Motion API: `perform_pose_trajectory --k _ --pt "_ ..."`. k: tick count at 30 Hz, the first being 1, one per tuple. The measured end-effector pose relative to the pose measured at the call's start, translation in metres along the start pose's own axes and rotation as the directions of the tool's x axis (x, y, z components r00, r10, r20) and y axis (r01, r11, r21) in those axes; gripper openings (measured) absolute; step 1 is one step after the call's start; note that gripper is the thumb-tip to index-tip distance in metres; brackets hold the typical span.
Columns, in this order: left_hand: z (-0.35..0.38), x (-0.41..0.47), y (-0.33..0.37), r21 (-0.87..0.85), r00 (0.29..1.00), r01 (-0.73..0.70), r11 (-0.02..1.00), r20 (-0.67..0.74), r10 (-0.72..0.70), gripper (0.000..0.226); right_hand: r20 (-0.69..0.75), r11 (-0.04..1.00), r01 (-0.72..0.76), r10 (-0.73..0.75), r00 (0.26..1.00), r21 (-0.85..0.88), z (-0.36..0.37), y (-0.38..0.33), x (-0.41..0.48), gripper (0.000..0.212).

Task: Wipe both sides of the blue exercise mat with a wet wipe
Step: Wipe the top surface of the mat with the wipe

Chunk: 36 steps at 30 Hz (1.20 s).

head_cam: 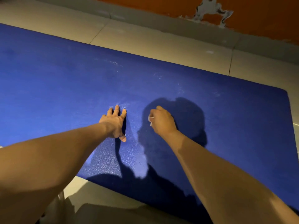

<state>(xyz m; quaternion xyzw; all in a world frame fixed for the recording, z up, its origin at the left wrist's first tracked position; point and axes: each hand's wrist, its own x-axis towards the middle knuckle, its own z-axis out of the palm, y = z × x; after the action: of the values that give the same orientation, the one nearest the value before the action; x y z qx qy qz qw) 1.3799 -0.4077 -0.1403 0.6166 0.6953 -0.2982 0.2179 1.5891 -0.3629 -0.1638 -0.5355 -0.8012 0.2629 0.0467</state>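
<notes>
The blue exercise mat (226, 120) lies flat on the tiled floor and fills most of the view, its rounded corner at the right. My left hand (115, 122) rests palm down on the mat with its fingers spread and straight. A little to its right, my right hand (161, 121) is curled around a small white wet wipe (151, 121), of which only a sliver shows at the thumb side. That hand sits on the mat inside the dark shadow of my head. Pale speckled streaks mark the mat around and below my left hand.
Beige floor tiles (161, 44) border the mat on the far side and at the near edge. A grey skirting and an orange wall with a patch of peeled paint (210, 10) run along the back.
</notes>
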Motion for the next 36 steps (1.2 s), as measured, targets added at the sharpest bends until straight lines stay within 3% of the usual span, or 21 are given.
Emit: perform_pose_trajectory --k 6,9,11,13,17,19,21,25,29,32,34,36 --pt "-0.001 -0.005 0.005 -0.046 0.999 0.045 0.998 -0.008 -0.045 0.144 -0.134 0.989 -0.077 0.059 0.989 -0.128 -0.024 0.080 -0.050 0.007" --pt "0.002 -0.013 0.004 -0.088 0.995 0.068 0.994 -0.071 -0.074 0.142 -0.164 0.984 -0.161 0.146 0.976 -0.080 -0.023 0.089 -0.058 0.005" --pt "0.004 -0.019 0.004 -0.127 0.989 0.089 0.988 -0.108 -0.102 0.137 -0.106 0.986 -0.151 0.143 0.984 -0.066 -0.017 0.079 -0.047 0.027" --pt "0.006 -0.024 0.007 -0.168 0.982 0.119 0.979 -0.125 -0.141 0.128 0.004 0.996 -0.022 0.023 1.000 -0.085 -0.008 0.059 -0.032 0.043" --pt "0.028 -0.038 0.025 -0.419 0.953 0.189 0.888 -0.140 -0.269 0.085 0.185 0.992 0.121 -0.114 0.976 -0.025 -0.002 -0.003 -0.007 0.015" --pt "0.042 -0.049 0.040 -0.523 0.944 0.180 0.833 -0.145 -0.295 0.077 0.248 0.985 0.159 -0.138 0.959 -0.066 -0.004 -0.017 0.001 0.006" --pt "0.053 -0.064 0.055 -0.553 0.950 0.191 0.811 -0.103 -0.294 0.097 0.279 0.965 0.233 -0.193 0.941 -0.118 -0.009 -0.011 -0.001 0.009" --pt "0.058 -0.086 0.070 -0.304 0.976 0.216 0.928 0.051 -0.211 0.157 0.248 0.937 0.300 -0.253 0.935 -0.176 -0.024 0.045 -0.037 0.021" --pt "0.054 -0.088 0.072 -0.174 0.977 0.208 0.963 0.088 -0.195 0.163 0.284 0.911 0.345 -0.277 0.918 -0.225 -0.050 0.098 -0.073 0.019" --pt "0.057 -0.084 0.077 -0.149 0.971 0.235 0.961 0.070 -0.227 0.166 0.307 0.887 0.364 -0.276 0.911 -0.285 -0.052 0.095 -0.073 0.028" --pt "0.057 -0.083 0.080 -0.153 0.970 0.240 0.959 0.068 -0.232 0.168 0.307 0.905 0.348 -0.269 0.913 -0.243 -0.046 0.077 -0.058 0.028" --pt "0.058 -0.082 0.081 -0.167 0.968 0.251 0.954 0.062 -0.244 0.169 0.281 0.928 0.345 -0.298 0.912 -0.137 -0.034 0.051 -0.039 0.014"
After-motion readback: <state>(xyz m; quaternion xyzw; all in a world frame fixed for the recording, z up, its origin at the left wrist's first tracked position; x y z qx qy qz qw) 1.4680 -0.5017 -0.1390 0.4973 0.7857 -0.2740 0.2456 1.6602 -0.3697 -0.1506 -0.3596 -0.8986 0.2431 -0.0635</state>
